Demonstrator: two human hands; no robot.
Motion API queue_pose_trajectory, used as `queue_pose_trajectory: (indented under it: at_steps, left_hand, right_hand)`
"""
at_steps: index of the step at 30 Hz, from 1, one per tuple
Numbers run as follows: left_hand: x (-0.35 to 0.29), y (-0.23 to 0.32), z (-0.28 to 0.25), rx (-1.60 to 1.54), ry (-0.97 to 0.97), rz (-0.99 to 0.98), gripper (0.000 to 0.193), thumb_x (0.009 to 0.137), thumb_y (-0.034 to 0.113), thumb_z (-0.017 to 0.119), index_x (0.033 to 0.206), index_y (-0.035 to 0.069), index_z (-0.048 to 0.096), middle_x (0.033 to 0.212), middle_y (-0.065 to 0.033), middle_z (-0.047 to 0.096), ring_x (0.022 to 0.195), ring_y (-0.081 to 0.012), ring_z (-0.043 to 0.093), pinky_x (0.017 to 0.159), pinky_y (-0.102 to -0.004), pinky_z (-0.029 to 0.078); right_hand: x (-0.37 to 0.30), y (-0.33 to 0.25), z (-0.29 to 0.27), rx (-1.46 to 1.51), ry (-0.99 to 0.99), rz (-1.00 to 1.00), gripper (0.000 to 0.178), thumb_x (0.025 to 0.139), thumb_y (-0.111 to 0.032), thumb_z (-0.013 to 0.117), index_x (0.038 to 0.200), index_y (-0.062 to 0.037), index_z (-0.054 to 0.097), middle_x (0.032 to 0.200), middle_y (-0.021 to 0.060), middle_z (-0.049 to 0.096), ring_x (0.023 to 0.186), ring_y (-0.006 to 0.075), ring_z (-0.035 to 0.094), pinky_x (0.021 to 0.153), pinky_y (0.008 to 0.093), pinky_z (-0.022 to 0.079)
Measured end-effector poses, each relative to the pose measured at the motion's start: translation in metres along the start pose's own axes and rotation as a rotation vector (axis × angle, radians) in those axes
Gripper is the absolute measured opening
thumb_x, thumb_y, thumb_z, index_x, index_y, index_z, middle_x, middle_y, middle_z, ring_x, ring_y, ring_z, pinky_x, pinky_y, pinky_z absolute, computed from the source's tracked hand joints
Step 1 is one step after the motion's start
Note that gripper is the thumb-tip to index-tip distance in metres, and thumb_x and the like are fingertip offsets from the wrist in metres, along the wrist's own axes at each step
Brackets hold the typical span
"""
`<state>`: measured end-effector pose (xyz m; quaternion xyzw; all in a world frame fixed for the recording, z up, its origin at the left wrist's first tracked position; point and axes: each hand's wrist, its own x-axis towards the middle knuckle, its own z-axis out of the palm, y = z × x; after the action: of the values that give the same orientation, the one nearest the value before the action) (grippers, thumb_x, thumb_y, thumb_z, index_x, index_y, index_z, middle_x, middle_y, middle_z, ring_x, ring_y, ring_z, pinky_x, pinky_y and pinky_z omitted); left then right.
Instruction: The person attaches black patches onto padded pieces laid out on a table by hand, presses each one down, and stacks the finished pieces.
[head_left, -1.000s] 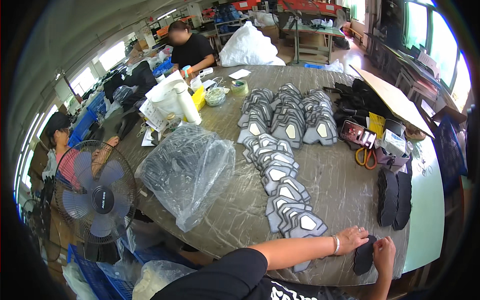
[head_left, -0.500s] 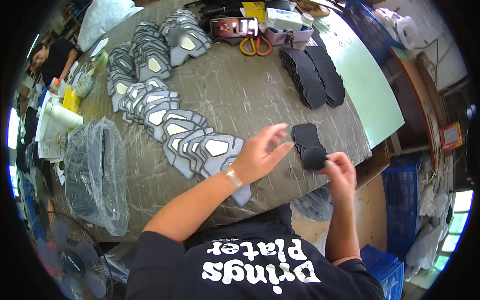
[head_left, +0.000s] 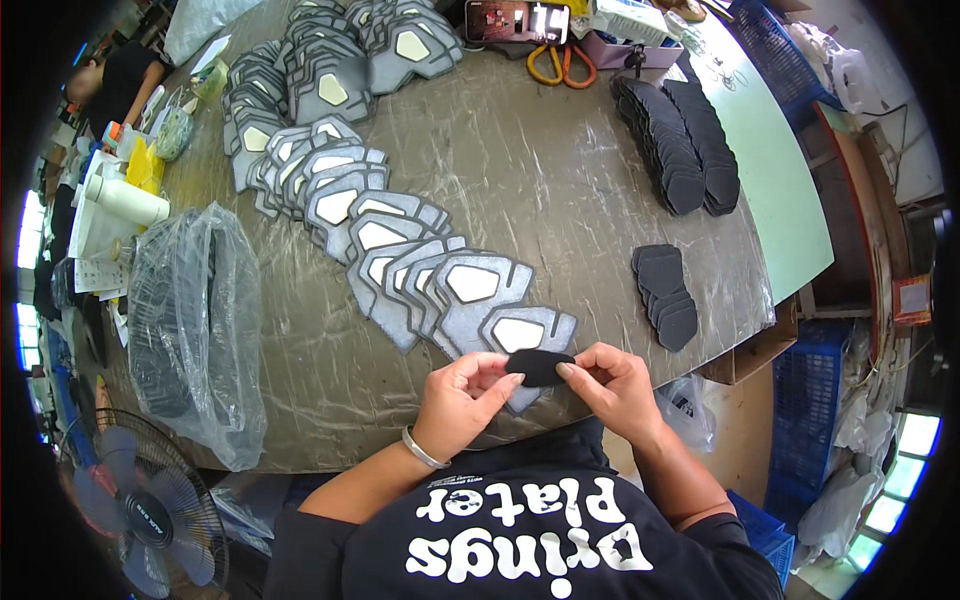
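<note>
Brown and scuffed, the table point(head_left: 560, 150) spreads before the person point(head_left: 530, 520). At its left, a clear plastic bag point(head_left: 235, 330) encloses dark, indistinct contents point(head_left: 165, 310). At the far right, a lilac box point(head_left: 606, 53) holds a pale packet point(head_left: 630, 20). Over the nearest grey piece point(head_left: 527, 333), the left hand point(head_left: 462, 398) and right hand point(head_left: 614, 388) grasp a small black pad point(head_left: 538, 368), one end each, between fingertips.

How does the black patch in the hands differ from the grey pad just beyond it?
The black patch is plain; the grey pad has dark lines and a white middle. The patch looks smaller than the pad. The left hand and right hand hold the patch, while the pad lies on the table. Both look fairly flat.
</note>
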<state>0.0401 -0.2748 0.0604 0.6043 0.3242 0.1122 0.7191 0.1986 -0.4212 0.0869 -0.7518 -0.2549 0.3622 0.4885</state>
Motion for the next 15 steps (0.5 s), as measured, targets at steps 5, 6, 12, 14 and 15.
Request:
queue_pose_trajectory:
  at_steps: [5, 6, 12, 14, 15]
  left_hand:
    - [0.005, 0.005, -0.016, 0.78, 0.113, 0.667, 0.031, 0.076, 0.013, 0.082, 0.102, 0.005, 0.068, 0.1, -0.0088, 0.066, 0.082, -0.024, 0.065, 0.068, -0.0313, 0.052]
    - [0.004, 0.005, -0.018, 0.899, 0.03, 0.731, 0.032, 0.075, 0.015, 0.082, 0.103, 0.005, 0.069, 0.103, -0.0076, 0.066, 0.088, -0.0241, 0.063, 0.073, -0.0327, 0.051]
    - [0.003, -0.004, -0.021, 1.034, -0.068, 0.806, 0.035, 0.074, 0.017, 0.081, 0.104, 0.005, 0.07, 0.106, -0.0056, 0.065, 0.098, -0.0224, 0.059, 0.081, -0.0332, 0.049]
    - [0.003, -0.007, -0.021, 0.994, -0.063, 0.81, 0.036, 0.073, 0.016, 0.081, 0.105, 0.005, 0.07, 0.107, -0.0059, 0.065, 0.099, -0.0224, 0.059, 0.081, -0.0333, 0.049]
    - [0.003, -0.008, -0.022, 0.99, -0.063, 0.803, 0.036, 0.073, 0.016, 0.081, 0.105, 0.005, 0.07, 0.107, -0.0059, 0.065, 0.099, -0.0224, 0.059, 0.081, -0.0333, 0.049]
  right_hand:
    - [0.016, -0.001, 0.009, 0.179, 0.086, 0.139, 0.02, 0.093, -0.016, 0.07, 0.081, -0.0003, 0.066, 0.066, -0.0048, 0.059, 0.059, 0.0004, 0.048, 0.05, 0.019, 0.037]
    - [0.019, -0.003, 0.01, 0.202, 0.087, 0.164, 0.021, 0.094, -0.016, 0.07, 0.08, -0.0001, 0.066, 0.065, -0.0049, 0.059, 0.058, 0.0002, 0.048, 0.05, 0.0186, 0.037]
    - [0.027, -0.007, 0.025, 0.194, 0.062, 0.208, 0.022, 0.095, -0.016, 0.069, 0.081, 0.0012, 0.066, 0.063, -0.0039, 0.06, 0.055, 0.0007, 0.05, 0.048, 0.0192, 0.039]
    - [0.03, -0.009, 0.025, 0.136, 0.079, 0.233, 0.021, 0.095, -0.015, 0.069, 0.082, 0.0018, 0.066, 0.063, -0.0037, 0.06, 0.054, 0.0012, 0.051, 0.047, 0.0199, 0.04]
    - [0.031, -0.01, 0.025, 0.133, 0.076, 0.24, 0.021, 0.095, -0.015, 0.069, 0.082, 0.0018, 0.066, 0.063, -0.0037, 0.06, 0.054, 0.0012, 0.051, 0.047, 0.0199, 0.04]
